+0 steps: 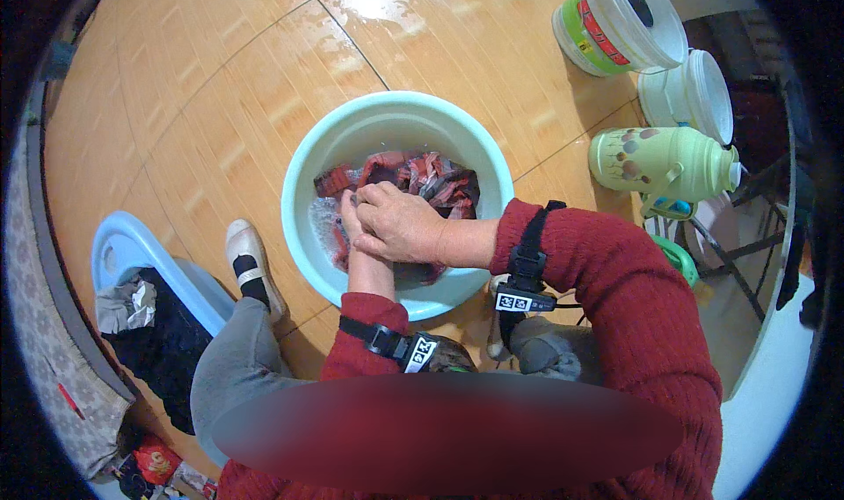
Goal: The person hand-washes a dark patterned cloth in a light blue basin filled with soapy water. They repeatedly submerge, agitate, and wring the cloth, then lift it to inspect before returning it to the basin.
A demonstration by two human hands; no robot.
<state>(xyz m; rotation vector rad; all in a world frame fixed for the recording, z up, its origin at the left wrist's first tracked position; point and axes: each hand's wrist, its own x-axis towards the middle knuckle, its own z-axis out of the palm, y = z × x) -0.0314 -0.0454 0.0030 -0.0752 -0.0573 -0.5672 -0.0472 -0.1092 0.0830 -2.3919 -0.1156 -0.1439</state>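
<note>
A pale turquoise plastic basin (399,104) stands on the floor before me, with wet red, grey and black patterned cloth (422,174) bunched inside. White suds (324,220) lie along its left side. Both hands are over the cloth, inside the basin's rim. My right hand (395,223) rests across my left hand (349,215), its fingers bent and its thumb by the left wrist. Much of the left hand is hidden beneath it. A small dark bit shows between the hands, too little to identify, and whether either hand grips cloth is not visible.
A blue plastic tub (135,230) holding dark cloth (155,348) stands left of my leg. To the right are a white-and-green bucket (587,35), a second white bucket (666,95) and a light green thermos flask (649,160). The tiled floor (359,2) is wet at the top.
</note>
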